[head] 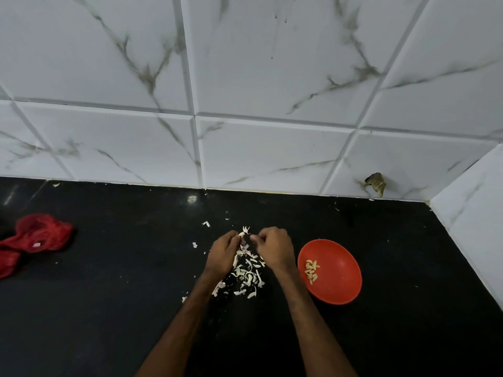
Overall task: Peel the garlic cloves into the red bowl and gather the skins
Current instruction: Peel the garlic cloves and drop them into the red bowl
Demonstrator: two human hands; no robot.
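Clove [241,234] is mid-frame, at the upper end of the skins [246,273], between both hands. Can't tell if it's lifted off the counter [122,295].

Left to right:
- Mesh bag [35,238], far left, well apart from the work.
- Left hand [223,253]: fingers curled, tips pinching the clove.
- Skins heaped below and between the hands, with a few strays up-left of the heap.
- Right hand [275,247]: fingers curled tight. Can't tell if they have any skin pinched.
- Bowl [340,284], just right of the right hand. Peeled cloves [311,270] lie in its left part.

Risks, my read:
- The clove is small and probably slick once bare. If the left pinch is too light while the right pulls, it pops out into the skins, where it's white on white and hard to find.
- Skin bits may cling to the clove and ride into the bowl.
- The strays already spread, and a careless sweep would push them further or into the bowl.

Clove vs fingers: it sits at the left fingertips with its top end showing above them and a wisp of skin sticking up. The right fingertips are just beside it on the right.
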